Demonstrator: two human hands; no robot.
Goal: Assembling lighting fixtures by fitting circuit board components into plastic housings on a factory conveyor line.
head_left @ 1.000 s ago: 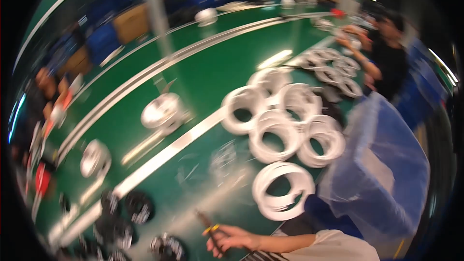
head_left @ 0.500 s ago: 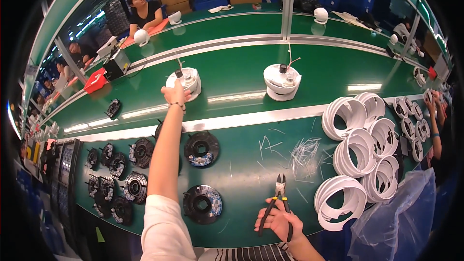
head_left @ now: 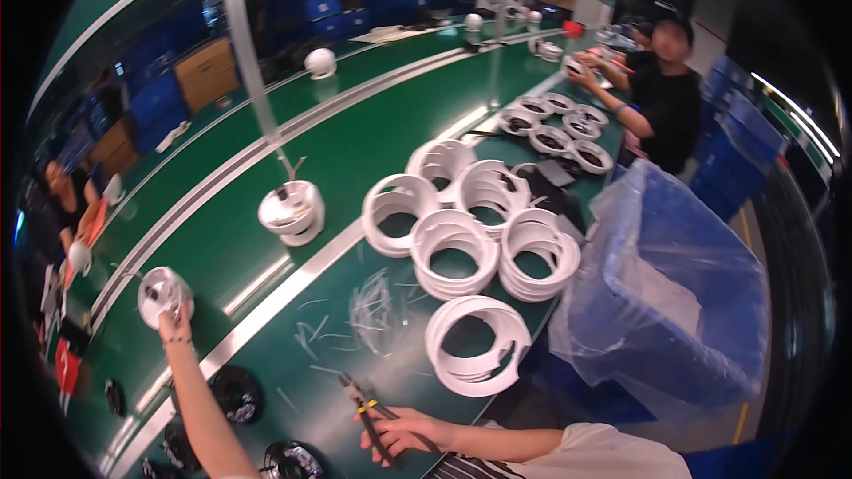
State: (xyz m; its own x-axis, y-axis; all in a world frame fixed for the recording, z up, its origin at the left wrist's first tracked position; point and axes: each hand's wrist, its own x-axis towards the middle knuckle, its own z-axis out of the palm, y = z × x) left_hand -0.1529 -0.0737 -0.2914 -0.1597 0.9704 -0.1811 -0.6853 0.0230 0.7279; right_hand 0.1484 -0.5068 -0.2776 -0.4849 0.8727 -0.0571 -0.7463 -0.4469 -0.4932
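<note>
My left hand [head_left: 175, 323] reaches out to a white rounded housing [head_left: 160, 291] on the green belt, its fingers closed on the near rim. In my right hand [head_left: 406, 430], low over the near worktop, lies a pair of cutting pliers [head_left: 362, 401] with black and yellow handles. The jaws point away from me toward thin white plastic offcuts [head_left: 377, 312]. Farther along the belt stands a second white housing [head_left: 293, 213] with wires sticking up. Black round parts with circuit boards [head_left: 236, 395] sit beside my left forearm.
Stacks of white rings [head_left: 454, 257] crowd the worktop's right side. Beyond its edge stands a blue bin [head_left: 679, 302] lined with clear plastic. A co-worker [head_left: 661, 98] handles a white part at the far right. A metal rail [head_left: 266, 302] divides belt and worktop.
The view has swung right, bringing the lined bin and the co-worker more fully into sight. My left hand stays at the white housing, and my right still holds the pliers.
</note>
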